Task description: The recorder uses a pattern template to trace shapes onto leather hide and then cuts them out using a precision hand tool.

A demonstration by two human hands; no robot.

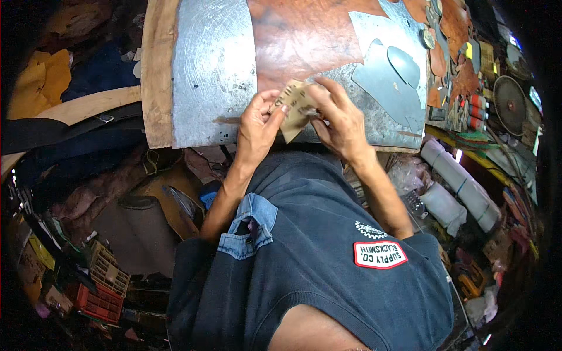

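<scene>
A small tan piece of paper (293,121) with dark printing is held up over the near edge of the metal-topped work table (211,70). My left hand (258,120) pinches its left side, with the thumb lying across the printed face. At the opposite side, my right hand (338,117) has its fingers bent and closed on the paper's right edge. Behind the paper lies a large brown leather piece (304,41). To the right of my right hand are a grey sheet piece (380,88) and a smaller grey rounded piece (403,66) on top of it.
A wooden board (157,76) edges the table's left side. Small bottles with red parts (477,110) and a round fan (510,102) stand at the right. White wrapped rolls (459,178) lie below them. A red crate (99,303) sits at lower left.
</scene>
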